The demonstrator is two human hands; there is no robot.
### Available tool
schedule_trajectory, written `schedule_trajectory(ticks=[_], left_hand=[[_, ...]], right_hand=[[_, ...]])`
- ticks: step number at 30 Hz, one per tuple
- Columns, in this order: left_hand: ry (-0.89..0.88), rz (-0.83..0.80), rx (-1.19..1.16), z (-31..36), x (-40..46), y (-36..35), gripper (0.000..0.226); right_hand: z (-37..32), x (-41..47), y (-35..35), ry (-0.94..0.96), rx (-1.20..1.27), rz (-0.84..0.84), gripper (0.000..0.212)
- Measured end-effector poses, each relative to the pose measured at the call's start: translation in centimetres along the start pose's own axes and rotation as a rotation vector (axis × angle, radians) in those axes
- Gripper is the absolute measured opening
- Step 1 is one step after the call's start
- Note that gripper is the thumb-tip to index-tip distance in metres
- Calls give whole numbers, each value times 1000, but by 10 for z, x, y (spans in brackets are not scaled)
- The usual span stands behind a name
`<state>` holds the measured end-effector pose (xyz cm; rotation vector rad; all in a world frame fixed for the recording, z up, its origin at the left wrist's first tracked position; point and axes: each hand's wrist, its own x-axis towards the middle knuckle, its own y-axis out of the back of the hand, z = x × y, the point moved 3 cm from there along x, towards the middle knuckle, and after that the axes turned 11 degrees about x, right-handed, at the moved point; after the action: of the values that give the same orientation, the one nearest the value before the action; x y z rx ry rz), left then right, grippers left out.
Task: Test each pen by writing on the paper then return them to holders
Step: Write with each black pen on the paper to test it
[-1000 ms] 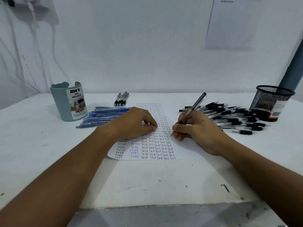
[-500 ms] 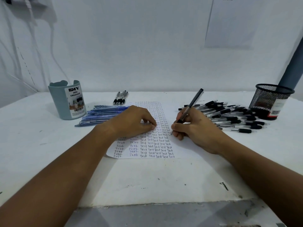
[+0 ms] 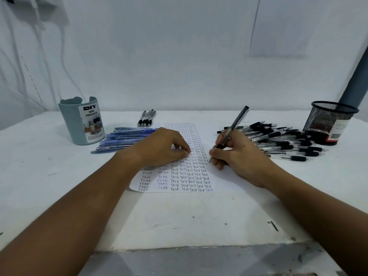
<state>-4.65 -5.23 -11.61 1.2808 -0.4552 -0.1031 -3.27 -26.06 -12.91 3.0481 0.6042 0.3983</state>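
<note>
A white sheet of paper (image 3: 225,182) covered in rows of the word "Test" lies mid-table. My right hand (image 3: 237,156) pinches a black-capped clear pen (image 3: 233,127), tip touching the paper at the right end of a row. My left hand (image 3: 161,146) rests on the paper with its fingers curled, pressing it down. A pile of blue pens (image 3: 123,139) lies left of the sheet, beside a grey-blue desk organizer (image 3: 81,122). Several black pens (image 3: 282,140) are heaped on the right by a black mesh holder (image 3: 328,122). Both holders look empty from here.
A few black pens (image 3: 147,118) lie side by side at the back behind the paper. The white wall stands close behind the table, with cables at the left and a grey pipe (image 3: 356,84) at the right. The table's front edge runs near me.
The pen tip has edged slightly along the row as my right hand writes. My left hand has stayed in place on the paper.
</note>
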Motion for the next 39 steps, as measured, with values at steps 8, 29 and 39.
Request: schedule_trajectory(ticks=[8, 29, 39], left_hand=[[8, -6, 11, 1, 0, 0, 15], [149, 77, 109, -5, -3, 6, 21], [137, 71, 124, -1, -3, 6, 21]], right_hand=[[-1, 0, -1, -47, 61, -9, 21], [-14, 42, 6, -134, 316, 170, 7], [-17, 43, 16, -159, 378, 250, 11]])
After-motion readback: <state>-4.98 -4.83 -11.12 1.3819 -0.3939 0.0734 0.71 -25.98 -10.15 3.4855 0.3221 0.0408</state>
